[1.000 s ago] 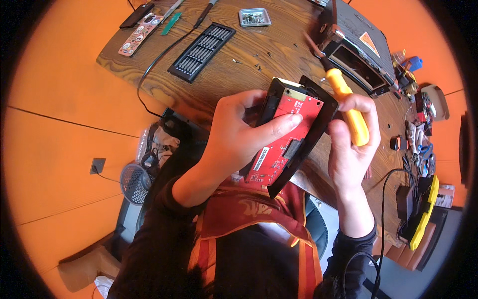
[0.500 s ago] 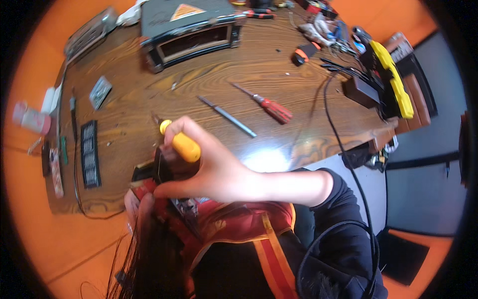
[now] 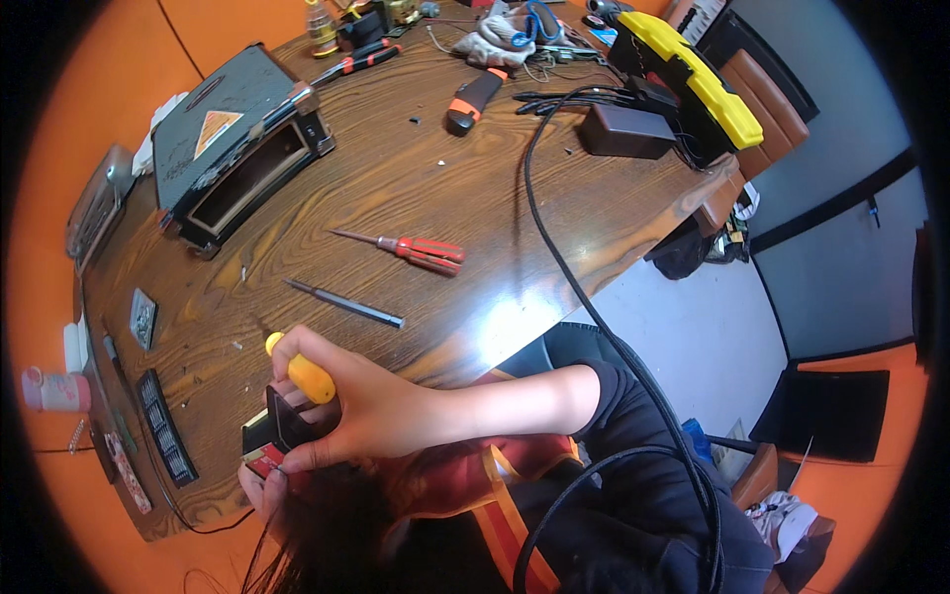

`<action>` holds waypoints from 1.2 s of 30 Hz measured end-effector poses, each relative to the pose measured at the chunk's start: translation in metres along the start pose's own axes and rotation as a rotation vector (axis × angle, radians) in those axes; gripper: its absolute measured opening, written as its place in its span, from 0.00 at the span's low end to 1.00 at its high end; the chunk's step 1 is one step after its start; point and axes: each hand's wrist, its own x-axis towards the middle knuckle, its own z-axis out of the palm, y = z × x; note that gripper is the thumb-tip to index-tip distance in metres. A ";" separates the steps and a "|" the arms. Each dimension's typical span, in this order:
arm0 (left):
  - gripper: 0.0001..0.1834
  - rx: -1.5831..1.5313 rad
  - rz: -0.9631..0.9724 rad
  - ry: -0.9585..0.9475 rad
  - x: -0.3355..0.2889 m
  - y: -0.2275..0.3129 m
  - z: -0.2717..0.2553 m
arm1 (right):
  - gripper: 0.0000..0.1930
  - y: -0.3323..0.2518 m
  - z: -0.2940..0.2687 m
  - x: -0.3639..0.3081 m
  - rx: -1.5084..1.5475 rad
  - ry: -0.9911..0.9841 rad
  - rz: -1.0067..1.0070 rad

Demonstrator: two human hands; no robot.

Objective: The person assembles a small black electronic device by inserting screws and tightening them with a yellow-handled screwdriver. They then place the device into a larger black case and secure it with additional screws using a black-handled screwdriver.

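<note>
The right hand (image 3: 371, 406) curls round a yellow-handled screwdriver (image 3: 311, 379), shaft slanting up-left, away from the black casing (image 3: 285, 424) just below; the left hand (image 3: 259, 489) meets its red circuit board (image 3: 264, 459), grip too hidden to tell.

Left of the right hand's (image 3: 366, 404) grip, the bit case (image 3: 166, 430) lies on the table (image 3: 396, 183); beyond the grip lie a rod (image 3: 348, 305), then a screwdriver (image 3: 427, 255).
</note>
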 end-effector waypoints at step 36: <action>0.26 0.444 0.279 -0.093 0.037 -0.017 0.032 | 0.28 -0.036 -0.031 -0.002 -0.258 -0.039 0.081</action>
